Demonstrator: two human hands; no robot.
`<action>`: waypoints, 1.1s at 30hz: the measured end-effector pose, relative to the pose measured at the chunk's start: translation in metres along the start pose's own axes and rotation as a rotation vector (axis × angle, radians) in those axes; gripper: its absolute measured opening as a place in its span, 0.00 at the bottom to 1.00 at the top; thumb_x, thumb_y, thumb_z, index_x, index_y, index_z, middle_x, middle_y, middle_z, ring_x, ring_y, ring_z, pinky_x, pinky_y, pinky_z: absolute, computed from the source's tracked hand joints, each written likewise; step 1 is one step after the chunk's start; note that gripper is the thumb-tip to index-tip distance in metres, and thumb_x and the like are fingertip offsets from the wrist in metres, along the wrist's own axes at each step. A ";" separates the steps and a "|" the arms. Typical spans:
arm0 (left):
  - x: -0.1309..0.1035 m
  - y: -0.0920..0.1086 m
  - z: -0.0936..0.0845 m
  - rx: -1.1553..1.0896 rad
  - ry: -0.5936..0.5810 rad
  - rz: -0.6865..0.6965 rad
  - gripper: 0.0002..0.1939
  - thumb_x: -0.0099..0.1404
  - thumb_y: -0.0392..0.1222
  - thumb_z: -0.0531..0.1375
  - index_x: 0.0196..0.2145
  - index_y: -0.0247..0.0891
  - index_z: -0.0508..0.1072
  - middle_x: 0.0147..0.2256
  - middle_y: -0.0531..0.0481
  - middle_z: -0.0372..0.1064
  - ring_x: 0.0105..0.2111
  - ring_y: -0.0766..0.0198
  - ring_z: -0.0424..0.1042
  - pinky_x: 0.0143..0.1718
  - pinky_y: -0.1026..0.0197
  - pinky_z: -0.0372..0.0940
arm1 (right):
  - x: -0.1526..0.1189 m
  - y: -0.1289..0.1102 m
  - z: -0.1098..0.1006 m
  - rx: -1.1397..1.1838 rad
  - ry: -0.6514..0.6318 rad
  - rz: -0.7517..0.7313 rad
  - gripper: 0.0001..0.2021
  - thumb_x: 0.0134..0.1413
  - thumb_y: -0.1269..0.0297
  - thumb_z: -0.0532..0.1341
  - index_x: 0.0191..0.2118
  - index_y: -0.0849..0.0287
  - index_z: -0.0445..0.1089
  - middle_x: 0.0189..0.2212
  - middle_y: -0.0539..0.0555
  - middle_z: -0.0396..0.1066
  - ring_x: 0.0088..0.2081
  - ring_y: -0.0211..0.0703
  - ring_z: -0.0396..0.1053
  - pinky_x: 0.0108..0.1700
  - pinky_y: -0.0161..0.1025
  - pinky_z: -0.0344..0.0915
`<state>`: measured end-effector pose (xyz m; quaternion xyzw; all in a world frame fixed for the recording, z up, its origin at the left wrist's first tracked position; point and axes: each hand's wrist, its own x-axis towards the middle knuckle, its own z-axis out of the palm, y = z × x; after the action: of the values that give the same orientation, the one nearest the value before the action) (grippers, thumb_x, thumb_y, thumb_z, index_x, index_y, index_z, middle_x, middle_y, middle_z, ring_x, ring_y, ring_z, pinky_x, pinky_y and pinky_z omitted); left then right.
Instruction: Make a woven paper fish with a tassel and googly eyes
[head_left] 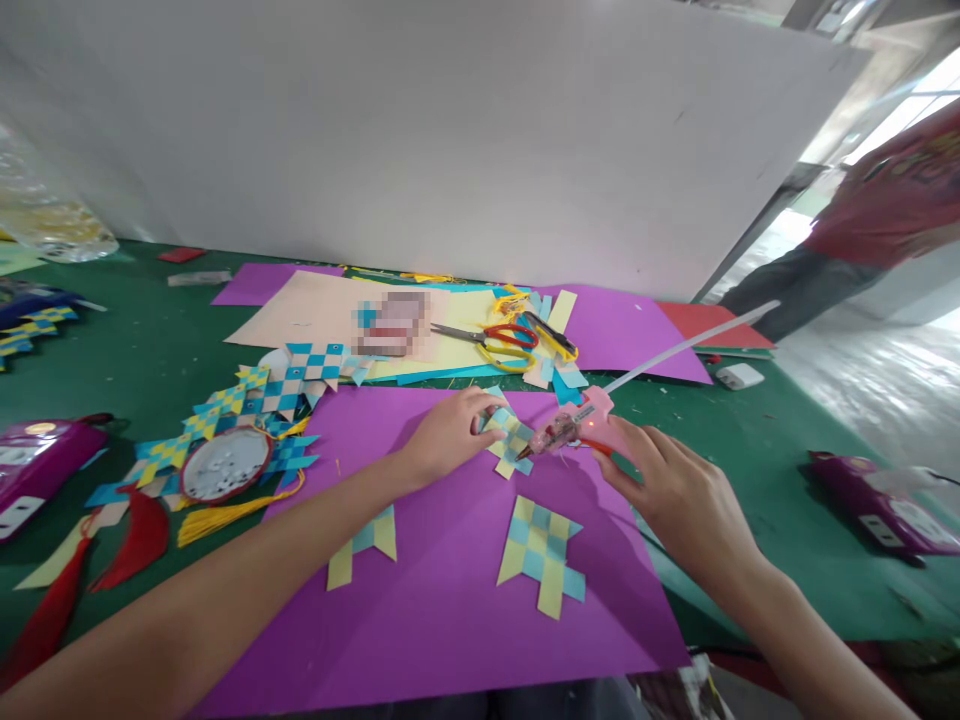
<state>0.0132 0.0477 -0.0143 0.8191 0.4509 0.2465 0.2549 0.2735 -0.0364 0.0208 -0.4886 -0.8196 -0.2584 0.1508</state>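
Observation:
My right hand (675, 475) grips a pink hot glue gun (559, 430), a long clear glue stick (690, 347) poking out of its back. The nozzle points down and left, close to a woven paper fish (511, 440) in yellow and light blue. My left hand (454, 435) is closed on that fish's left side, thumb and fingers at its edge. Nearer to me, a second woven fish (540, 550) lies flat on the purple paper sheet (450, 620). A third woven piece (367, 545) is partly covered by my left forearm.
Scissors (495, 340), a cutter (551, 335) and paper strips lie behind the sheet. At left are finished woven fish (300, 375), a round sequin-like dish (226, 463) and red tassels (142, 540). Purple power strips (885, 500) flank the work area. A person (862, 210) stands at right.

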 end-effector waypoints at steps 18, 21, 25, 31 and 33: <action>0.000 -0.001 0.000 0.004 -0.003 0.020 0.16 0.61 0.43 0.61 0.48 0.41 0.73 0.36 0.52 0.67 0.30 0.65 0.65 0.36 0.62 0.61 | -0.009 0.004 -0.005 -0.023 -0.035 -0.015 0.17 0.69 0.59 0.46 0.48 0.66 0.66 0.32 0.56 0.72 0.31 0.44 0.70 0.31 0.39 0.61; 0.000 0.000 0.000 0.010 0.005 0.030 0.16 0.61 0.43 0.61 0.48 0.40 0.73 0.35 0.52 0.67 0.30 0.65 0.65 0.35 0.62 0.61 | -0.012 0.007 -0.006 -0.055 -0.055 -0.046 0.16 0.69 0.60 0.46 0.46 0.63 0.67 0.35 0.56 0.73 0.31 0.43 0.70 0.31 0.39 0.60; 0.000 0.002 -0.001 0.009 -0.002 0.017 0.16 0.62 0.43 0.61 0.48 0.40 0.73 0.35 0.53 0.67 0.29 0.66 0.64 0.35 0.63 0.60 | -0.013 0.010 -0.004 -0.101 -0.057 -0.062 0.14 0.68 0.63 0.47 0.46 0.63 0.67 0.36 0.57 0.73 0.32 0.44 0.70 0.31 0.40 0.60; 0.000 0.001 -0.001 0.006 0.000 0.002 0.16 0.61 0.43 0.61 0.48 0.41 0.73 0.36 0.53 0.67 0.28 0.66 0.64 0.33 0.63 0.60 | -0.006 0.006 0.000 -0.039 -0.019 0.000 0.16 0.67 0.59 0.49 0.48 0.65 0.66 0.30 0.54 0.70 0.31 0.43 0.69 0.31 0.39 0.60; 0.000 0.001 0.000 0.011 0.004 0.001 0.17 0.61 0.44 0.61 0.48 0.42 0.73 0.36 0.53 0.67 0.28 0.66 0.64 0.32 0.63 0.60 | -0.003 0.004 0.001 -0.019 0.004 0.015 0.17 0.67 0.57 0.50 0.48 0.66 0.66 0.28 0.53 0.69 0.30 0.43 0.69 0.30 0.39 0.60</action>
<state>0.0137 0.0475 -0.0134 0.8203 0.4522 0.2457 0.2495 0.2788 -0.0370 0.0197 -0.4957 -0.8131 -0.2660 0.1498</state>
